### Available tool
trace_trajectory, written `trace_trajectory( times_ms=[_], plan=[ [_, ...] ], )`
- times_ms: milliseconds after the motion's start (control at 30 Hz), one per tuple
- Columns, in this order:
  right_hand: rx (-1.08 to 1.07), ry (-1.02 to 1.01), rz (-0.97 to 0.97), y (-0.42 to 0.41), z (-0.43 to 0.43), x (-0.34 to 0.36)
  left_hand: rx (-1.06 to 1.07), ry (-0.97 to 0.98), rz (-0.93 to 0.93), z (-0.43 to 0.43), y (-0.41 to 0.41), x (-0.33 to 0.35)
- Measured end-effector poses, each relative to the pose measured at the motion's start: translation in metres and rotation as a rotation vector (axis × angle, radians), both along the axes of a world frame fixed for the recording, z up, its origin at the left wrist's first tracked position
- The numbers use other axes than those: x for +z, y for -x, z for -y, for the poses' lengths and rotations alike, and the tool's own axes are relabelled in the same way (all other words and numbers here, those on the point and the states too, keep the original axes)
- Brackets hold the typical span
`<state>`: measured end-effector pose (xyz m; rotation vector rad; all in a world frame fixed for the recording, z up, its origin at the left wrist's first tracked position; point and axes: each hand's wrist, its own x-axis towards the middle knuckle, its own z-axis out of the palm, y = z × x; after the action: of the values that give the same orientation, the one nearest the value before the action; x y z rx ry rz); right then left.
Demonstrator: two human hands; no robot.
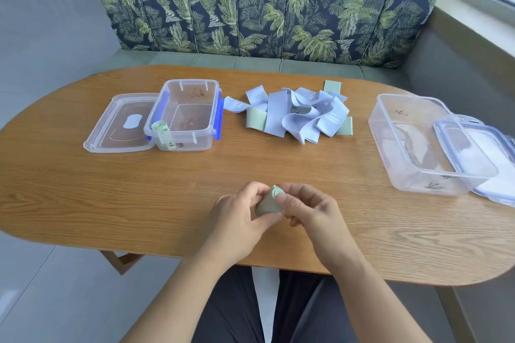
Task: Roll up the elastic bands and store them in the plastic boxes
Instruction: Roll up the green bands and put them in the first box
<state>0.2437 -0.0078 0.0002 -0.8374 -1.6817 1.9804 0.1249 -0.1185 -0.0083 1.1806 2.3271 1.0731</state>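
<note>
Near edge of tabletop [139, 192]: left hand [239, 214] and right hand [309, 209] both grip one rolled green band [267, 202], fingers curled round it, spiral end facing up. Roll is just above the wood.

Mid-tabletop, left: open clear box [195, 145] with blue latches; one rolled green band [160, 127] sits in its near-left corner, loose tail hanging down. Its lid [119, 125] lies flat, touching the box's left side.

Centre: loose pile of pale-blue and green bands [295, 114], unrolled.

Right: larger clear box [404, 172], no bands visible inside; second lid [498, 147] overlaps its right side.

Beyond: leaf-print sofa [264, 8].
</note>
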Motion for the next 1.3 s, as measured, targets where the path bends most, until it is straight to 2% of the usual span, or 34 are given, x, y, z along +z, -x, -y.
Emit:
trace_trajectory(
  times_ms=[67,200,567,800,967,1300],
  plan=[
    [-0.006,0.089,-0.030,0.003,-0.003,-0.002,0.016,-0.033,0.007,-0.004,0.000,-0.002],
    [-0.012,0.099,-0.004,0.016,-0.010,-0.002,0.043,-0.099,-0.017,-0.012,0.005,-0.013],
    [-0.029,-0.070,0.145,0.048,-0.006,-0.015,0.079,-0.081,-0.106,-0.014,0.021,-0.042],
    [-0.005,-0.102,0.140,0.048,-0.006,-0.014,0.165,-0.243,0.013,-0.014,0.019,-0.046],
    [-0.015,-0.025,0.100,0.047,-0.006,-0.010,0.168,-0.237,0.038,-0.015,0.021,-0.050],
    [0.008,-0.180,0.180,0.050,-0.007,-0.013,0.152,-0.192,-0.014,-0.015,0.019,-0.048]
  ],
)
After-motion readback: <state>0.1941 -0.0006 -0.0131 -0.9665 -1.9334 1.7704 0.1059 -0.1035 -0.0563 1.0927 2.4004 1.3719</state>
